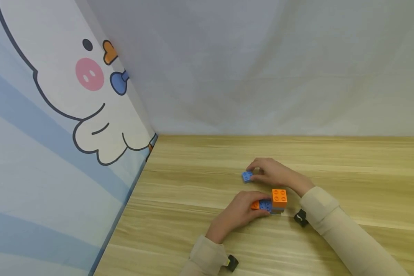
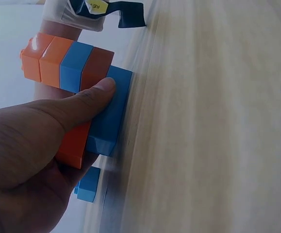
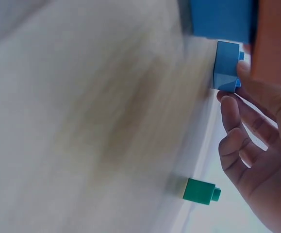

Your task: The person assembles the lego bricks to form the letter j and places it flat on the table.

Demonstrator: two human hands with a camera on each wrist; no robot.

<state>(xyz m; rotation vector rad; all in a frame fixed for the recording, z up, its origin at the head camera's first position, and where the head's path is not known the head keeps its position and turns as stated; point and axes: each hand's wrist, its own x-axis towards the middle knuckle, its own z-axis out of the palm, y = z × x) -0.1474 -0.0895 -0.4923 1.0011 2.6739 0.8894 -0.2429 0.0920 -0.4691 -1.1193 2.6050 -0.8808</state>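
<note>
A block build stands on the table. Its tall stack (image 1: 279, 197) of orange and blue toy bricks rises at the right end, over a blue base brick (image 2: 106, 116). At the left, a lower orange brick (image 2: 74, 145) sits on the base. My left hand (image 1: 239, 211) grips this lower part, with thumb and fingers on opposite sides. Farther back, my right hand (image 1: 274, 172) pinches a small blue brick (image 1: 246, 176) between thumb and fingers, apart from the build. The brick's studs (image 3: 241, 56) show in the right wrist view.
A green brick (image 3: 198, 191) stands on the table in the right wrist view; the head view does not show it. The wooden table (image 1: 179, 230) meets a pale curtain (image 1: 262, 76) behind and a cartoon-printed panel (image 1: 55, 153) at left.
</note>
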